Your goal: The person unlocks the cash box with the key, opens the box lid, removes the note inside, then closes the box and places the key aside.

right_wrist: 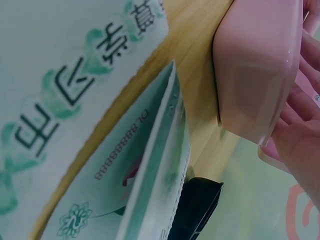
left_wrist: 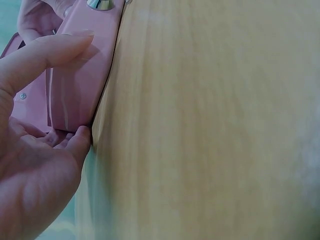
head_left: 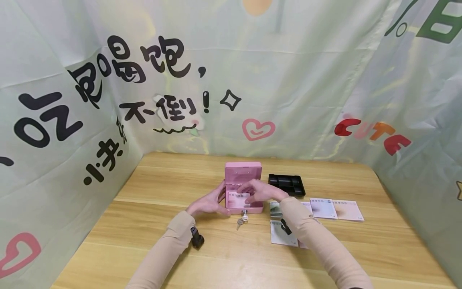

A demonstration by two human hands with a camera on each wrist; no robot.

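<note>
A pink cash box (head_left: 244,210) stands on the table with its lid (head_left: 243,173) raised. My left hand (head_left: 208,202) grips the box's left front corner. In the left wrist view its thumb (left_wrist: 70,48) lies on the box's front face, and the other fingers bend against the side. My right hand (head_left: 260,190) reaches into the box from the right, fingers arched over a pale play banknote (head_left: 236,200) lying inside. Thumb and fingers look spread apart; their tips are partly hidden. Keys (head_left: 240,222) hang from the lock on the box's front.
Right of the box sits a black compartment tray (head_left: 288,184). Under and beside the right forearm lie several stacks of play banknotes: a bluish stack (head_left: 323,208), a pinkish stack (head_left: 348,210), and a greyish stack (head_left: 283,233) nearer the front. A printed curtain (head_left: 303,100) encloses the table.
</note>
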